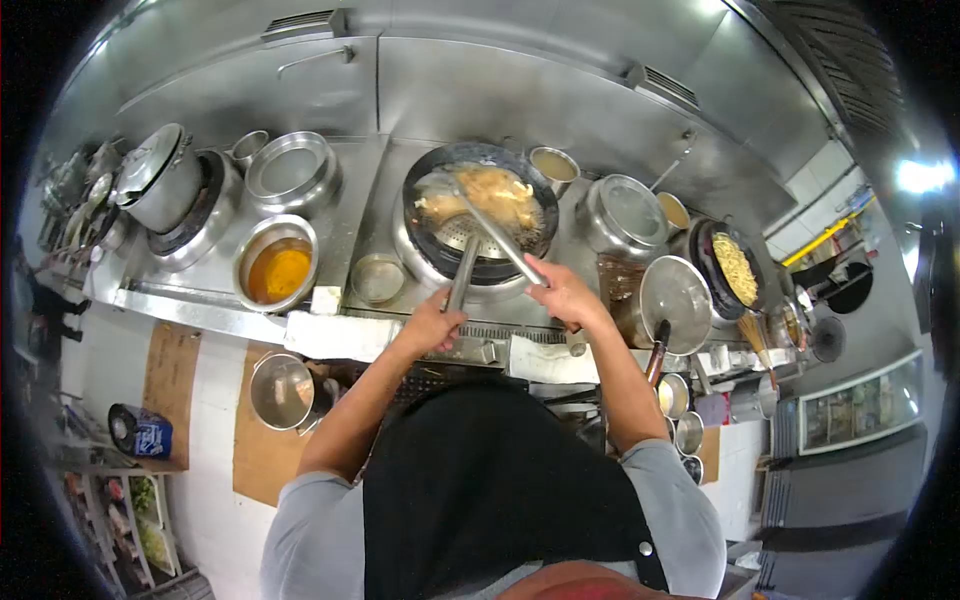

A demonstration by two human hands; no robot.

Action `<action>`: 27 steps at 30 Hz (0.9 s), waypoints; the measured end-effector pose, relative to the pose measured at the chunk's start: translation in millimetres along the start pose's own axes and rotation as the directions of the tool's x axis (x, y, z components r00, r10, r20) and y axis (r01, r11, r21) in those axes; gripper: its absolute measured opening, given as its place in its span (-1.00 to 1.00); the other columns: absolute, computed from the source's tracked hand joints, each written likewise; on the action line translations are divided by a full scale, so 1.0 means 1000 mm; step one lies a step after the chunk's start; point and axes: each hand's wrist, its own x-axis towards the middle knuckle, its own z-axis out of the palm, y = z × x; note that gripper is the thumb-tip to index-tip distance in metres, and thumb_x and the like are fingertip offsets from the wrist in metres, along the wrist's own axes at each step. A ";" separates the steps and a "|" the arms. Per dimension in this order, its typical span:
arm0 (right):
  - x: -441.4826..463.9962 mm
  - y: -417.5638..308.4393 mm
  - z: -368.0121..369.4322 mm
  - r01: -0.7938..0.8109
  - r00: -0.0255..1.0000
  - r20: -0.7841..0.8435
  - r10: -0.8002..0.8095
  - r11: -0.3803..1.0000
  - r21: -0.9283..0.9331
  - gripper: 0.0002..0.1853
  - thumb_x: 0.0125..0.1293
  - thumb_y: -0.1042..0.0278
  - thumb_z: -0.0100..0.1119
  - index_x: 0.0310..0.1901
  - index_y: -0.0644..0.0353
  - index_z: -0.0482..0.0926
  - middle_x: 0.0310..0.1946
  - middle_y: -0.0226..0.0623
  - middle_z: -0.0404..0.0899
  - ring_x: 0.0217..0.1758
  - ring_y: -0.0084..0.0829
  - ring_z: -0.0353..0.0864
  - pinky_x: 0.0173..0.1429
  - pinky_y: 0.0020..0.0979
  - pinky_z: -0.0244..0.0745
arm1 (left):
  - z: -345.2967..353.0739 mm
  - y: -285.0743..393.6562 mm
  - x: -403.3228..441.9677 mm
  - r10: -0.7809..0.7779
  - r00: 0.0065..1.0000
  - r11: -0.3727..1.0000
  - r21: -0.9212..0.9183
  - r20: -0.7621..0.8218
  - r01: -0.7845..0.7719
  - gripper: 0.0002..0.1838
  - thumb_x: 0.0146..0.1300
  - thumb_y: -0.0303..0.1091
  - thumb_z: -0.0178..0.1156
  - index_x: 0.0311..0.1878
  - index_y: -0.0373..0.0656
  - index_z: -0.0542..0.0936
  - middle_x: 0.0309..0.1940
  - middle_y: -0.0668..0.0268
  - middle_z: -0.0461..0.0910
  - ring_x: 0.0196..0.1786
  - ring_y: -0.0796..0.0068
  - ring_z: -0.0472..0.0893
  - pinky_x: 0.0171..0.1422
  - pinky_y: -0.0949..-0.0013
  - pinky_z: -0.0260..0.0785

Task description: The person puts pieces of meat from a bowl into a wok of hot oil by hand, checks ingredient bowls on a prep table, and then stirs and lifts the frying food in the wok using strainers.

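Observation:
A black wok [425, 160] sits on the middle burner, with golden-brown food [500, 195] frying in bubbling oil. My left hand [435, 325] is closed around the handle of a perforated skimmer [466, 262], whose round head lies at the near side of the wok. In my right hand [568, 295] is a long metal handle of what looks like a ladle [505, 243]. It crosses above the skimmer and reaches into the oil; its head is partly hidden by oil and steam.
Left of the wok stand a bowl of orange liquid [279, 272], a small round tin [378, 279] and a lidded pot [165, 190]. To the right are a large strainer [676, 305], a covered pot [628, 215] and a second wok of noodle-like food [733, 268]. Folded white cloths [340, 337] line the front edge.

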 end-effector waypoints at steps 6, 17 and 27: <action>-0.001 -0.023 0.036 -0.171 0.985 -0.028 0.173 0.983 0.068 -0.27 0.39 0.32 0.26 0.58 -0.02 0.31 -0.44 -0.26 0.57 -0.54 -0.45 0.51 -0.41 -0.32 0.48 | 0.036 -0.023 0.003 -0.052 0.990 0.998 -0.030 0.130 0.056 0.03 0.32 -0.31 0.36 0.70 -0.09 -0.08 -0.49 0.28 0.57 -0.55 0.40 0.59 -0.51 0.31 0.48; 0.025 0.023 0.057 -0.326 0.892 -0.168 0.420 0.855 0.404 -0.22 0.40 0.31 0.29 0.61 0.03 0.24 -0.46 -0.25 0.59 -0.58 -0.45 0.50 -0.45 -0.32 0.47 | 0.012 -0.066 0.013 -0.069 0.970 0.985 -0.138 0.232 0.103 0.01 0.46 -0.27 0.29 0.72 -0.02 -0.20 -0.22 0.14 0.72 -0.41 0.38 0.67 -0.35 0.31 0.55; 0.033 0.042 0.068 -0.265 0.909 -0.235 0.344 0.913 0.310 -0.24 0.39 0.22 0.24 0.60 0.02 0.25 0.01 0.21 0.72 0.07 0.04 0.72 0.23 -0.14 0.54 | -0.060 -0.157 -0.045 -0.305 0.946 0.927 -0.194 0.111 0.321 -0.58 0.52 -0.14 0.21 0.24 -0.26 0.57 -0.18 0.25 0.72 -0.28 0.50 0.67 -0.19 0.42 0.55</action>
